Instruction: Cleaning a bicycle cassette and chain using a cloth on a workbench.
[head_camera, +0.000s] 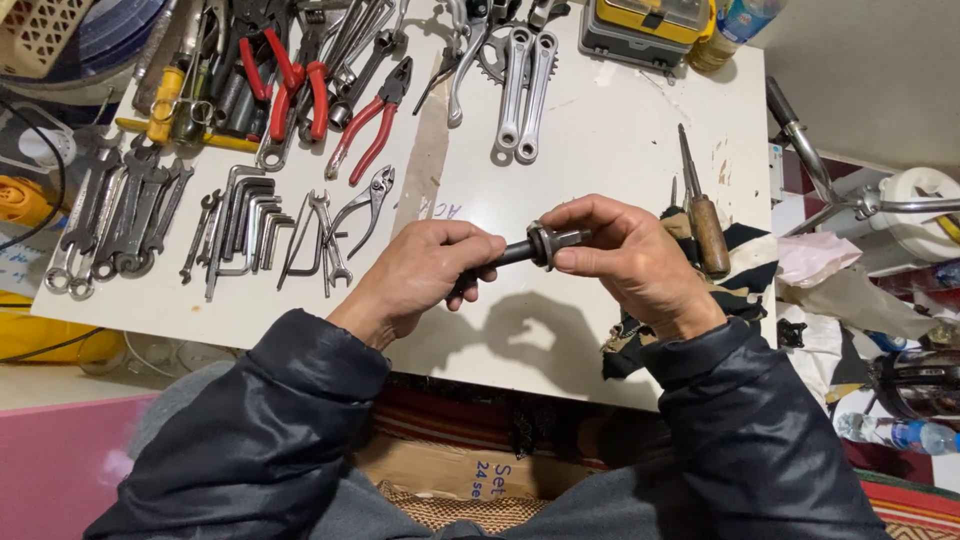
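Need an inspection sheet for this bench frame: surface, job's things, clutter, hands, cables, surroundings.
Surface: white board, scuffed, laid out with tools.
Job's things: dark axle spindle held level above the board; metal ring around it.
Clutter: red-handled pliers, wrenches, hex keys, crank arms, wooden-handled screwdriver, dark rag.
Hands: left hand wraps the spindle's left end; right hand pinches the ring end.
Cables: black cable at the left edge.
Surroundings: yellow-lidded case, plastic bottle, cardboard box below.
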